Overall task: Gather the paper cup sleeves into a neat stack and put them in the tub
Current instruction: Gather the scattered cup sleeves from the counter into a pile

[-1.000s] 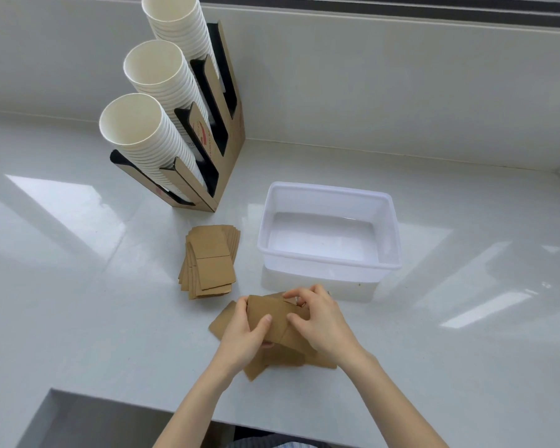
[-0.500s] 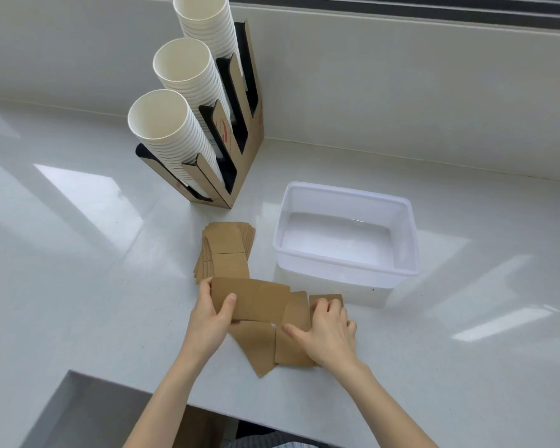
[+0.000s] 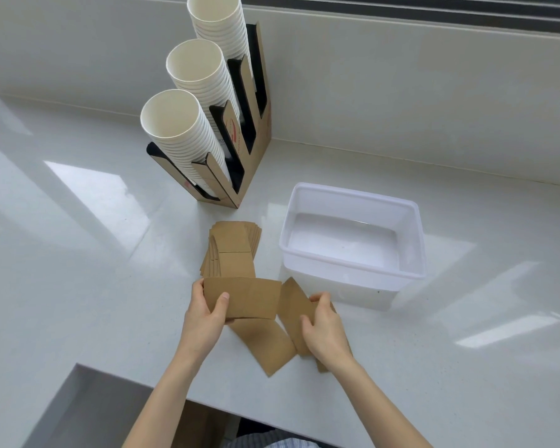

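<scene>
A stack of flat brown paper cup sleeves (image 3: 232, 250) lies on the white counter, left of an empty translucent white tub (image 3: 414, 240). My left hand (image 3: 204, 318) pinches one sleeve (image 3: 249, 297) by its left end and holds it level just in front of the stack. A few loose sleeves (image 3: 265, 342) lie fanned out on the counter beneath it. My right hand (image 3: 325, 331) rests on the right loose sleeve (image 3: 293, 308), fingers curled over its edge, close to the tub's front wall.
A cardboard holder (image 3: 249, 163) with three tilted stacks of white paper cups (image 3: 178, 124) stands behind the sleeves against the back wall. The counter's front edge has a cut-out step at the lower left (image 3: 78, 412).
My hands have drawn apart: the left lifted one sleeve to the left toward the stack, the right came down onto the loose sleeves. The view shifted, so everything sits further right in frame.
</scene>
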